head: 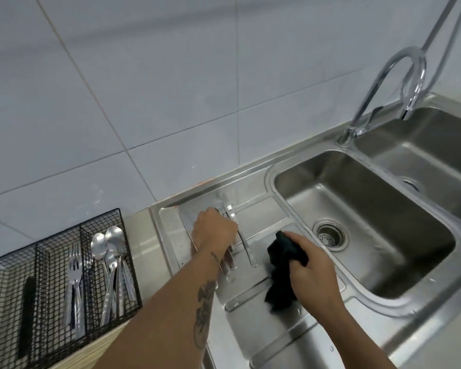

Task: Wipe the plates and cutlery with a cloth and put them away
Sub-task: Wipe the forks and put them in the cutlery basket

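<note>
Knives [241, 235] near drainboard [264, 211] edge, cloth [284, 265] beside

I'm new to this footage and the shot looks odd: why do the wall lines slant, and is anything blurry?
Head view: wide-angle lens tilts and bends the tile lines; the faucet is smeared by blur; glare washes the knives under the left hand; the cloth in the right hand shows no detail.

open drainboard [282, 339] near side, faucet [391, 83] arching over basin [357, 209]

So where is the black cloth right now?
The black cloth is gripped in the right hand, over the steel draining board just left of the sink bowl.
</note>
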